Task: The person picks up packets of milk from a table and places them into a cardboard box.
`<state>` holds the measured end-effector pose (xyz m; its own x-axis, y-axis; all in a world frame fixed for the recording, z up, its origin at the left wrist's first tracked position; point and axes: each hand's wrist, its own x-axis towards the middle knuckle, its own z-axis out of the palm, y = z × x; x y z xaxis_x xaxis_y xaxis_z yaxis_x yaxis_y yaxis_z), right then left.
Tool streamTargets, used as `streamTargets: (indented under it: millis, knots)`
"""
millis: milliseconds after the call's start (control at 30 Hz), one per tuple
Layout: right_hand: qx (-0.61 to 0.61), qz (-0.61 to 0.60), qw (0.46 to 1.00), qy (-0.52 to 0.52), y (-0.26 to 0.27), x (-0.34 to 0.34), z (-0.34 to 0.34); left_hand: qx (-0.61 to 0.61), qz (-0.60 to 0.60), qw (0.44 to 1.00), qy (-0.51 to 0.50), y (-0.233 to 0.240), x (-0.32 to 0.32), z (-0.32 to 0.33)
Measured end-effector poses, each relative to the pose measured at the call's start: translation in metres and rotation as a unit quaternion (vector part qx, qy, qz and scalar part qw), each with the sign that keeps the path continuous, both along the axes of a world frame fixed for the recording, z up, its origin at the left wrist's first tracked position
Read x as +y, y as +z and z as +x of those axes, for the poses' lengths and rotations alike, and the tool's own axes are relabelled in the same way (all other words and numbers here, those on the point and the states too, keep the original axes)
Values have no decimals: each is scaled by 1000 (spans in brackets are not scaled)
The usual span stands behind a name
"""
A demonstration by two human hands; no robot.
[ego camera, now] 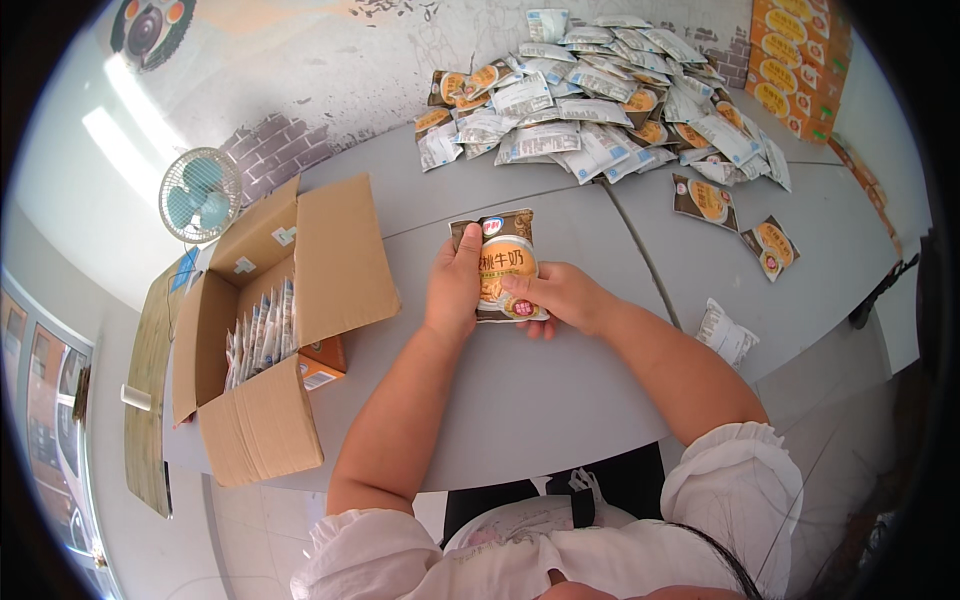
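Observation:
Both my hands hold one brown and orange printed milk pouch over the grey table. My left hand grips its left side, thumb on the front. My right hand grips the lower right side, with the thumb across the front and fingers showing beneath. To the left, an open cardboard box contains a row of pouches standing on edge. Its flaps are spread outward. Beyond my hands lies a large heap of similar pouches, many with white backs up.
Two loose pouches lie printed side up on the right, and a white-backed pouch sits by my right forearm. Stacked orange cartons stand at the back right. A small fan is behind the box. Seams divide the grey table.

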<state>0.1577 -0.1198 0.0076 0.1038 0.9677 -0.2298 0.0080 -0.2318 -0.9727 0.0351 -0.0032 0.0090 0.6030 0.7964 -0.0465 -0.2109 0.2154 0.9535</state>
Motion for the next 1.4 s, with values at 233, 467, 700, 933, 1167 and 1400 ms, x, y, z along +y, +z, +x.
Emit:
streamTargets:
  millis: [233,467,700,933,1167,1400]
  knots:
    - [-59,-40,997,13,-1,1,-1,66,134,988,48,-16,15,-2]
    - [-69,-21,997,12,-4,1,-5,228,322,915,86,-6,10,0]
    - [-39,-54,998,17,5,-1,-7,236,235,936,115,4,8,-2]
    - [-66,-52,996,16,-1,-2,-8,226,263,932,106,-2,12,1]
    - [-61,-33,998,6,0,-2,-10,253,268,923,111,-1,13,1]
    - [-112,6,993,-24,-5,-1,-15,278,293,906,126,7,11,-1]
